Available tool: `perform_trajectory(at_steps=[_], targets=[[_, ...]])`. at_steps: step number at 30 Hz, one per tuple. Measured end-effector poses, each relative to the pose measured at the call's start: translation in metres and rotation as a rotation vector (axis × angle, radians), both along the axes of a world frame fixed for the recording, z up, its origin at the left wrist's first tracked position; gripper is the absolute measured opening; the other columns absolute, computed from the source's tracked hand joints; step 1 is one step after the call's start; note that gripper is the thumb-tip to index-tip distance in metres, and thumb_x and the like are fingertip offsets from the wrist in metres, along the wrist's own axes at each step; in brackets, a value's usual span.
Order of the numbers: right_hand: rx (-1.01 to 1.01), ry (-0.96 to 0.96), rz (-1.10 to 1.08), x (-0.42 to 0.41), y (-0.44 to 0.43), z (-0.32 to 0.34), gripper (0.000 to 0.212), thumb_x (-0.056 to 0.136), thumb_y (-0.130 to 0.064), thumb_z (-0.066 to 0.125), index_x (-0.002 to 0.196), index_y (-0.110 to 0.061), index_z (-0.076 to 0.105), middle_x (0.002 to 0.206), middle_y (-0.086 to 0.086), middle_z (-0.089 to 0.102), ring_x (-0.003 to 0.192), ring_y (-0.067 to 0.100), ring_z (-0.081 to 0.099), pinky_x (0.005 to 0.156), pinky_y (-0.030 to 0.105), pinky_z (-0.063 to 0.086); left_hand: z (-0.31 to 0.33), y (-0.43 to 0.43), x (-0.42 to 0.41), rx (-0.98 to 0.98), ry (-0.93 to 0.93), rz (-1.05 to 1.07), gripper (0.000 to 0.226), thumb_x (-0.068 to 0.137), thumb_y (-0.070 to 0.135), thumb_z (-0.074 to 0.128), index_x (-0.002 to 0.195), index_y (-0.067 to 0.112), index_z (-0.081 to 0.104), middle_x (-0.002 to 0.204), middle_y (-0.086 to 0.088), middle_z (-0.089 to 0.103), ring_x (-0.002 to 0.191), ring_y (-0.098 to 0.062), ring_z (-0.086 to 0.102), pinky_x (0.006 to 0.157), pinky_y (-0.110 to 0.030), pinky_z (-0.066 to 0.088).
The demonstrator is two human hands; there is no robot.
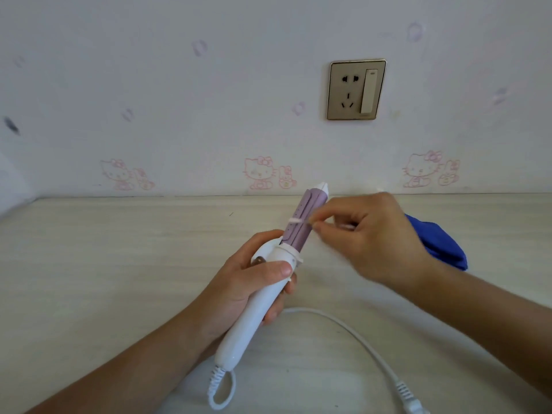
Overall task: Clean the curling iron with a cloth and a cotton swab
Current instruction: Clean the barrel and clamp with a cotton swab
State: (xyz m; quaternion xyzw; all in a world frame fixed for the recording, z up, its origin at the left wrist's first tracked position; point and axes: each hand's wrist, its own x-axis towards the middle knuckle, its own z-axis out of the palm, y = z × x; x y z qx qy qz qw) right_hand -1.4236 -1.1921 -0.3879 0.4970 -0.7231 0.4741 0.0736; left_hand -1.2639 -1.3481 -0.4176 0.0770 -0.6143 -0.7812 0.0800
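Note:
My left hand [245, 282] grips the white handle of the curling iron [263, 297], which is held above the table with its purple barrel [304, 222] tilted up and away toward the wall. My right hand [367, 237] pinches a thin cotton swab [298, 220] between thumb and fingers. The swab's pink-white tip lies across the barrel near its middle, touching the left side. A blue cloth [439, 243] lies crumpled on the table behind my right hand, partly hidden by it.
The iron's white cord [352, 330] loops over the pale wooden table [119, 264] to the lower right, with a hanging loop [222, 389] at the handle's end. On the patterned wall behind is a socket with a switch [356, 89].

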Motion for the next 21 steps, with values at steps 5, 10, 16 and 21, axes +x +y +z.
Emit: perform_trajectory(at_steps=[5,10,16,21], targets=[[0.006,-0.061,-0.045,-0.008,0.003,0.003,0.014,0.090,-0.009,0.077,0.082,-0.019,0.082,0.049,0.000,0.052,0.047,0.008,0.036,0.049,0.025,0.033,-0.004,0.004,0.001,-0.082,-0.010,0.002,0.046,0.073,0.029,0.078,0.116,0.015,0.071,0.081,-0.014,0.065,0.045,-0.018,0.054,0.046,-0.025,0.046],[0.061,0.022,0.088,0.013,0.000,-0.001,0.016,0.089,-0.013,0.074,0.079,-0.023,0.080,0.045,-0.012,0.042,0.041,0.008,0.035,0.045,0.012,0.028,-0.004,0.003,0.000,-0.096,-0.027,0.004,0.028,0.073,0.033,0.077,0.094,0.015,0.073,0.084,-0.013,0.069,0.045,-0.018,0.056,0.044,-0.024,0.045],[0.039,-0.048,-0.020,-0.009,0.002,0.006,0.017,0.091,-0.012,0.077,0.078,-0.023,0.079,0.049,0.001,0.049,0.045,0.009,0.036,0.048,0.025,0.035,-0.005,0.002,0.001,-0.086,-0.043,-0.087,0.041,0.082,0.032,0.075,0.121,0.029,0.066,0.103,-0.018,0.076,0.038,-0.018,0.053,0.041,-0.023,0.044],[0.052,0.025,0.053,0.009,-0.001,0.000,0.012,0.090,-0.013,0.076,0.083,-0.020,0.081,0.045,-0.013,0.042,0.043,0.008,0.038,0.048,0.012,0.030,-0.001,0.004,0.000,-0.128,-0.053,-0.036,0.037,0.084,0.038,0.066,0.120,0.033,0.067,0.076,-0.013,0.065,0.033,-0.015,0.047,0.039,-0.021,0.040]])
